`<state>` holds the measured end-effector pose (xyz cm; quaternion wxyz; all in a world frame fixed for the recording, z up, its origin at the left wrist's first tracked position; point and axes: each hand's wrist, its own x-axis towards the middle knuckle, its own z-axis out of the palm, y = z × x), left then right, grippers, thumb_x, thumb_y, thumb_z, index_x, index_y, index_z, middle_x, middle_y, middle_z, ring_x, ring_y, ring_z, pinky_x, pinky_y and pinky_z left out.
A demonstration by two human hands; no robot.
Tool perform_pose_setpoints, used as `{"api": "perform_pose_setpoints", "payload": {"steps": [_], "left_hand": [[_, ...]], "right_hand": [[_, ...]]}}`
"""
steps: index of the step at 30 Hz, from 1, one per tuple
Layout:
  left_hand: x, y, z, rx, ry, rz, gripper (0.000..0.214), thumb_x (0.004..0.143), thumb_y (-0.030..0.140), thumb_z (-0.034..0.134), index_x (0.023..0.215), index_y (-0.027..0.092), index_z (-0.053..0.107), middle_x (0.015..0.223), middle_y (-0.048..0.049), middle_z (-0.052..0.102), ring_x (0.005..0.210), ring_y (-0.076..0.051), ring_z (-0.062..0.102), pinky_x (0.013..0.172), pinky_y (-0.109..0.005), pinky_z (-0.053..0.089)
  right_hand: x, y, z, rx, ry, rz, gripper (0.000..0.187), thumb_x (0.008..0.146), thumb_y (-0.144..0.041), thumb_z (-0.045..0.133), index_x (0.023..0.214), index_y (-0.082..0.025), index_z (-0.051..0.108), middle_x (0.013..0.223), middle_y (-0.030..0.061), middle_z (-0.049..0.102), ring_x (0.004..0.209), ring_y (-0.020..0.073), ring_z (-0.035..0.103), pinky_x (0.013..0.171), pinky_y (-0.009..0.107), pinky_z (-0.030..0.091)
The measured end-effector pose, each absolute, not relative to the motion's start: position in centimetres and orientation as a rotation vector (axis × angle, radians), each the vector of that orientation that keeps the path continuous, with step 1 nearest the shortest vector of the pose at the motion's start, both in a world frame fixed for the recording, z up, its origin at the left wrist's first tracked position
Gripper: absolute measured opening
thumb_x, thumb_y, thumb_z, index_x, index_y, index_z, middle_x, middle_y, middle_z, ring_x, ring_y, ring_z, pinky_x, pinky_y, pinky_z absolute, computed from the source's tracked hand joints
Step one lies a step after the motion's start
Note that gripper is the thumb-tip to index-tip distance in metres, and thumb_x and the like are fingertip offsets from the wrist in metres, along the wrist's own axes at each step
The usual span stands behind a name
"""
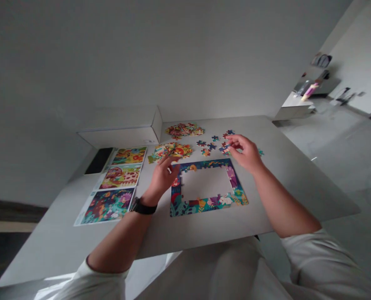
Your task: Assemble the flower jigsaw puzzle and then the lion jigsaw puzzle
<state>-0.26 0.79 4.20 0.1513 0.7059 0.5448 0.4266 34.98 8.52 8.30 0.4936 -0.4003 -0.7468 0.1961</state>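
A jigsaw puzzle frame (208, 210) lies flat on the table, its joined border pieces surrounding a bare middle. My left hand (164, 174), with a dark band at the wrist, is over the frame's left edge. Its fingers are stretched and the thumb stands apart, with nothing seen in them. My right hand (246, 153) is beyond the frame's upper right corner, at a group of loose blue puzzle pieces (211, 146). The thumb and fingers there are curved with a gap between them; whether they touch a piece is unclear.
Three picture sheets (119, 177) lie on the left beside a black flat object (99, 161). A long white box (125, 131) stands at the back left. Two piles of colourful pieces (185, 130) (183, 150) lie beyond the frame. The white table (300, 187) extends right.
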Motion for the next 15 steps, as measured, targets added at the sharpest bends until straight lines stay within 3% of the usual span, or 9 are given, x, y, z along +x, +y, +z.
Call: {"api": "perform_pose_setpoints", "payload": {"steps": [5,8,11,15], "left_hand": [[3.0,1.1,6.2,1.798,1.315,1.142,0.042,0.096,0.048,0.070,0.126,0.018,0.072,0.111,-0.0087,0.077,0.071,-0.012,0.063,0.066,-0.025,0.052],[4.8,1.0,5.5,1.721,1.272,1.017,0.036,0.090,0.050,0.076,0.104,0.017,0.074,0.090,-0.0052,0.076,0.064,-0.011,0.057,0.058,-0.022,0.044],[5.8,0.6,4.0,1.487,1.280,1.021,0.037,0.084,0.054,0.079,0.089,0.018,0.069,0.069,0.0007,0.065,0.054,-0.009,0.048,0.050,-0.021,0.034],[6.0,0.1,2.5,1.097,1.237,1.106,0.043,0.077,0.056,0.084,0.090,0.021,0.062,0.063,0.0063,0.055,0.046,-0.007,0.039,0.042,-0.020,0.025]], "right_hand": [[29.1,5.7,8.2,-0.802,-1.973,0.725,0.038,0.093,-0.020,0.068,0.130,-0.027,0.074,0.111,0.0043,0.079,0.093,0.0180,0.074,0.090,0.035,0.064],[27.0,5.1,5.6,-0.784,-2.013,0.814,0.039,0.093,-0.017,0.065,0.130,-0.027,0.073,0.110,0.0044,0.079,0.093,0.0183,0.075,0.089,0.036,0.065],[26.7,4.9,3.5,-0.835,-2.016,0.723,0.040,0.093,-0.016,0.065,0.131,-0.027,0.071,0.124,0.0079,0.076,0.102,0.0217,0.075,0.091,0.040,0.065],[27.5,4.6,2.9,-0.902,-2.005,0.488,0.033,0.097,-0.017,0.062,0.128,-0.027,0.069,0.133,0.0118,0.070,0.123,0.0278,0.069,0.093,0.043,0.066]]}}
